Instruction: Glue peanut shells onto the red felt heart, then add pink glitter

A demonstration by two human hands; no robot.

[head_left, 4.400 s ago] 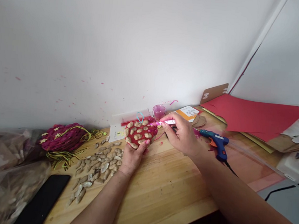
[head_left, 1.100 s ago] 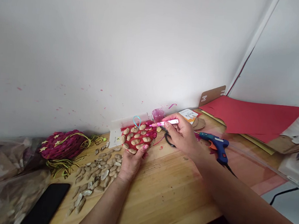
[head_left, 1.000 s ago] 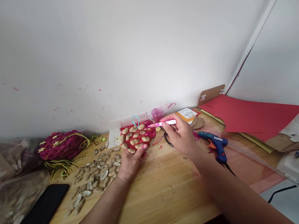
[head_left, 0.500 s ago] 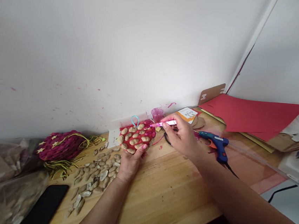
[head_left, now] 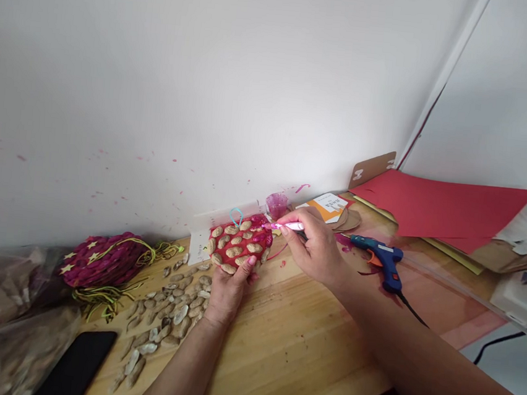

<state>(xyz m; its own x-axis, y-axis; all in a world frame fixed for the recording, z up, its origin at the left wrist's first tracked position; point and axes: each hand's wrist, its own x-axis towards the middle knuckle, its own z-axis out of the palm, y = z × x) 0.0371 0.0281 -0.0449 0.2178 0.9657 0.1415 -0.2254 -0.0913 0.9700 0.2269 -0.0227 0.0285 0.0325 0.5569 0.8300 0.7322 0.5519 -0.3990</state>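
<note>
My left hand [head_left: 231, 284] grips the lower edge of a red piece [head_left: 229, 241] covered with peanut shells, its thumb on the front. A light blue loop stands at the top of this piece, and some shells at its upper right are magenta. Between the fingers of my right hand [head_left: 308, 242] is a white pen-like brush [head_left: 292, 226] with a pink tip, which points at the magenta shells. Behind them, a cup of pink paint [head_left: 276, 205] stands against the wall.
Loose peanut shells [head_left: 174, 304] and a black phone [head_left: 77, 363] lie left of my left arm. Farther left are a magenta bundle [head_left: 103, 260] and plastic bags [head_left: 12, 335]. A blue glue gun [head_left: 385, 259] and red sheets [head_left: 449, 206] lie to the right.
My right hand and the brush have shifted slightly left and down, the brush tip still by the magenta shells. My left hand keeps hold of the red piece.
</note>
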